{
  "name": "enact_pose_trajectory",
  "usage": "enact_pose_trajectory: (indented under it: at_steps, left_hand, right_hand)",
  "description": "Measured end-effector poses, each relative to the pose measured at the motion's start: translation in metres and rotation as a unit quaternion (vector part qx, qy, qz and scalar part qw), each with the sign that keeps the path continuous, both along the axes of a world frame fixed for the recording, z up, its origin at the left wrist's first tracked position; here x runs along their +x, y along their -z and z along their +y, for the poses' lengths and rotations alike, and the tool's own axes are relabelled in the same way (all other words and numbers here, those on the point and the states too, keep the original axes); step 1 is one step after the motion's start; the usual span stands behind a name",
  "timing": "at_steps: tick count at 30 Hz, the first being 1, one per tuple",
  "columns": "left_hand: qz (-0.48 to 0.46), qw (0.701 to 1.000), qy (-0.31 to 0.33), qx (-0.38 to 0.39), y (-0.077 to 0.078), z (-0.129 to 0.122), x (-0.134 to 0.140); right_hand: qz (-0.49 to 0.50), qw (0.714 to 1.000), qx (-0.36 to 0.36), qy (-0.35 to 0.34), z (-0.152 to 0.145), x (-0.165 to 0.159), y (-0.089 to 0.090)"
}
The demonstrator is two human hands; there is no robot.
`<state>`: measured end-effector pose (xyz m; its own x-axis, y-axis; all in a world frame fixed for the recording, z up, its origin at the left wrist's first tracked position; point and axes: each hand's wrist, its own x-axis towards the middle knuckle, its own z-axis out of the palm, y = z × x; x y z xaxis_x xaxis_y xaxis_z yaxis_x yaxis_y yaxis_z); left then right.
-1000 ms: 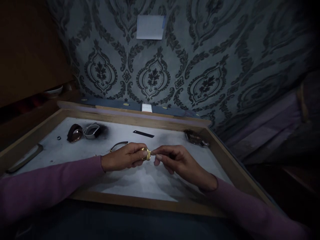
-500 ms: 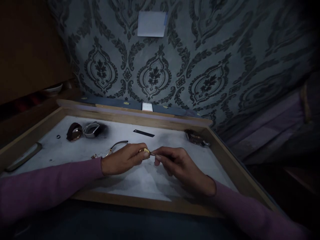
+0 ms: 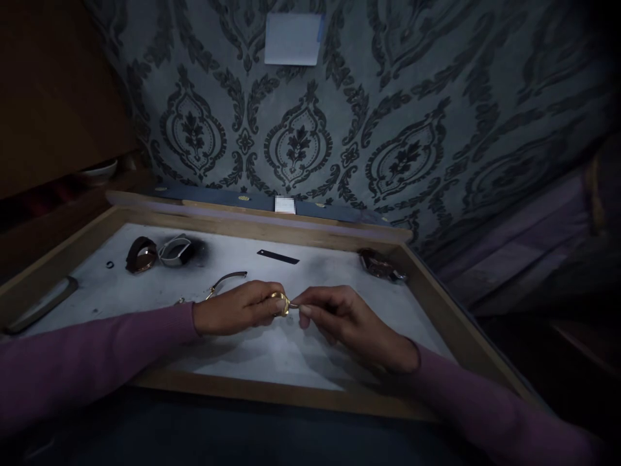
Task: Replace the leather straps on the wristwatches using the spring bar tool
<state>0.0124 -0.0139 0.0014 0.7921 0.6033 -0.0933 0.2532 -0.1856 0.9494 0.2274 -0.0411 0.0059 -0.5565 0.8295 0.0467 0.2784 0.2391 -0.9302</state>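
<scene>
Above the near half of the tray (image 3: 242, 389), a gold case (image 3: 286, 308) is pinched between the thumb and fingers of the left hand (image 3: 237, 309). A thin tool (image 3: 294, 306) is pinched between the right hand's (image 3: 349, 320) thumb and forefinger, its tip brought to the case's edge; whether it is inserted cannot be told. Since 0.5 s ago, the case has been tipped so that more of its round side is shown, with both grips kept; work at that edge is judged unfinished.

Inside the tray, a strap (image 3: 230, 276) is partly hidden by the left hand, and a curved band (image 3: 46, 307) is laid at far left. Farther back, 2 watches (image 3: 136, 259) are set side by side, left of a black strip (image 3: 277, 257); a dark cluster (image 3: 381, 265) is seen in the right corner. Beyond, paper (image 3: 292, 39) is seen against the patterned wall (image 3: 339, 116).
</scene>
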Motion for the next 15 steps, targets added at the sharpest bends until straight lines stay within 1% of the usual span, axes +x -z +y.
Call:
enact_pose_trajectory:
  at_steps: [1,2,3,5,6,8,9,10,12,15]
  left_hand:
    - [0.006,1.0,0.001,0.027,0.0,0.0001,-0.0006]
    - [0.011,0.999,0.001,0.049,0.0,0.0001,-0.0011]
    - [0.013,0.998,-0.001,0.063,0.0,0.0002,-0.0014]
    - [0.016,0.998,-0.004,0.068,0.0003,0.0003,-0.0015]
    - [0.017,0.998,-0.005,0.058,0.0005,0.0004,-0.0012]
    - [0.006,1.0,-0.008,0.012,0.0009,0.0006,-0.0002]
    - [-0.002,1.0,-0.01,-0.016,0.001,0.0008,0.0005]
    - [-0.012,0.999,-0.013,-0.043,0.0011,0.001,0.0011]
    - [-0.025,0.996,-0.018,-0.082,0.0011,0.0014,0.002]
    - [-0.028,0.993,-0.023,-0.109,0.0006,0.002,0.0025]
  right_hand:
    - [0.014,1.0,-0.024,-0.008,0.0011,0.0001,0.0008]
    - [0.017,0.999,-0.028,-0.011,0.0016,0.0,0.0015]
    - [0.008,1.0,-0.009,-0.007,0.0016,-0.0001,0.0018]
    - [-0.033,0.997,0.075,0.007,-0.0002,-0.0007,0.0018]
    - [-0.055,0.991,0.125,0.011,-0.0015,-0.001,0.0016]
    - [-0.082,0.976,0.202,0.01,-0.0038,-0.0014,0.0011]
    - [-0.085,0.972,0.22,0.008,-0.0045,-0.0014,0.001]
    - [-0.086,0.971,0.224,0.009,-0.0048,-0.0012,0.0009]
    - [-0.077,0.977,0.197,0.015,-0.0042,-0.0008,0.0003]
    - [-0.039,0.994,0.096,0.019,-0.0015,-0.0003,-0.0018]
